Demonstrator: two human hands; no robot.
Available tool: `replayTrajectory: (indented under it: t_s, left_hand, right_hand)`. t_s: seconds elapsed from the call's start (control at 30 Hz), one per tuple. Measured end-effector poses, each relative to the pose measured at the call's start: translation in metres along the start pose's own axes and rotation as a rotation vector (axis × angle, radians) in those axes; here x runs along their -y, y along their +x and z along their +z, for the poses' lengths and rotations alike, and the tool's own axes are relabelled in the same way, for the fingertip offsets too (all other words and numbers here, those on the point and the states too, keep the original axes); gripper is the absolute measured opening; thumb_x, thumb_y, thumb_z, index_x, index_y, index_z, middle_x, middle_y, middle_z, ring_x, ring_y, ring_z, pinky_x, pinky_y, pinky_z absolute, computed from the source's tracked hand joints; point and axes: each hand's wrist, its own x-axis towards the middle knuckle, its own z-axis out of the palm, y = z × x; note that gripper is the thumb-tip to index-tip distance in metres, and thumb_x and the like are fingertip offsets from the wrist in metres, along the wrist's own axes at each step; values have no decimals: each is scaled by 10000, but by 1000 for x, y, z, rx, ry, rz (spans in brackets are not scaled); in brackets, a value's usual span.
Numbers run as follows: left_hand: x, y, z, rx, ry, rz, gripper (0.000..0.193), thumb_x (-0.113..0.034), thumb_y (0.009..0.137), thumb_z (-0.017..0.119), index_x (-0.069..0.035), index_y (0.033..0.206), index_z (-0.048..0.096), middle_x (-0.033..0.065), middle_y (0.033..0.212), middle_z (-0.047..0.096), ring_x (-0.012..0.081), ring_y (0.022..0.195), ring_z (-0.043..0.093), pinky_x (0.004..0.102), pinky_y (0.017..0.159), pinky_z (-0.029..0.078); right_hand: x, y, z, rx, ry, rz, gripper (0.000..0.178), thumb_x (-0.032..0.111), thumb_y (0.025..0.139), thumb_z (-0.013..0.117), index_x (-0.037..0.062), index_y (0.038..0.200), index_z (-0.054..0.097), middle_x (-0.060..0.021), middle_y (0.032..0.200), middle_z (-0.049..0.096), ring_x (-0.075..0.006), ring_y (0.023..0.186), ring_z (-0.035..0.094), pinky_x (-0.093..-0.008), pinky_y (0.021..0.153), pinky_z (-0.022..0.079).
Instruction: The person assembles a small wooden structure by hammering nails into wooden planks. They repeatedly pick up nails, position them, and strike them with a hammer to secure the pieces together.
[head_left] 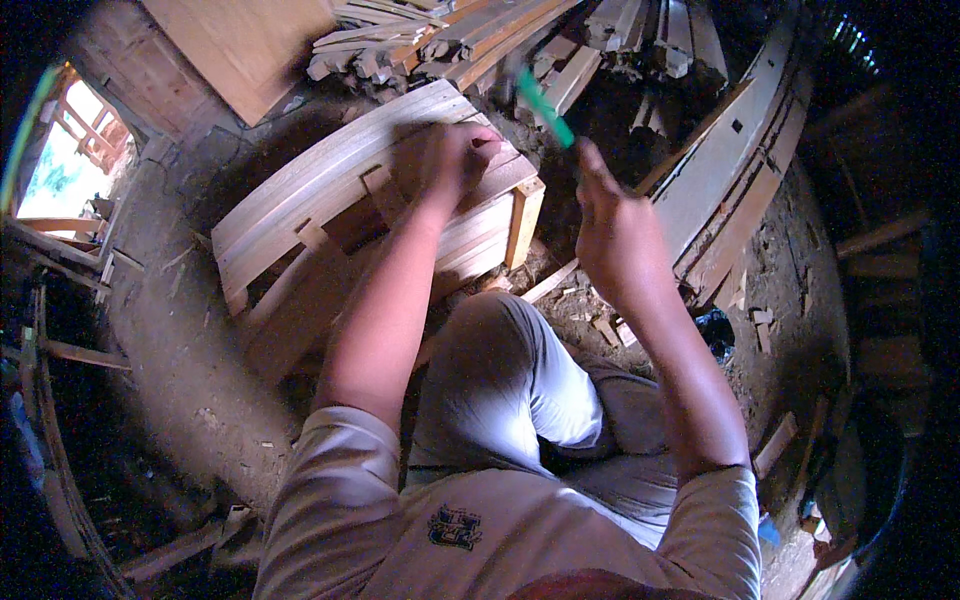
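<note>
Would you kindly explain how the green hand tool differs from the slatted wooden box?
The green hand tool is slim, while the slatted wooden box is far bulkier. The tool is gripped in the right hand; the box instead has the left hand over it. The tool looks blurred, whereas the box looks sharper. Both are within arm's reach.

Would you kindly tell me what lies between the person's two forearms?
In the head view, between the left forearm and right forearm lie the wooden frame's corner post, a bent knee and wood scraps.
</note>
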Motion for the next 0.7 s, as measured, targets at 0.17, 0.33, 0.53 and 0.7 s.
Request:
replayTrajectory:
  t_s: [0.17,0.33,0.53,0.7]
  left_hand:
    - [17,5,3,47,-46,-85,246,-278,852,765,-62,968,786,169,918,765,297,859,755,399,812,577]
    - [-19,-13,-39,114,299,82,603,-397,873,770,-62,1359,646,219,1199,730,366,1065,719,433,961,546]
    - [-18,-60,-22,364,687,-60,856,-158,824,581,122,1568,264,323,1649,257,498,1545,214,553,1282,138]
    - [0,-70,-6,271,870,2,827,-71,806,561,63,1580,298,272,1673,252,470,1547,239,531,1285,160]
  right_hand:
    - [5,-3,-6,44,-18,1,474,78,1016,563,124,1487,551,-334,880,670,-498,783,691,-524,698,552]
    - [6,-14,-9,-126,157,-40,483,87,1012,602,126,1490,550,-326,891,676,-495,792,693,-503,689,556]
    - [-19,-9,17,17,32,-60,476,64,1019,572,119,1491,543,-334,887,662,-489,794,695,-522,684,554]
    - [6,-9,0,-229,121,-147,483,53,1017,579,106,1496,542,-323,912,679,-458,732,682,-461,662,551]
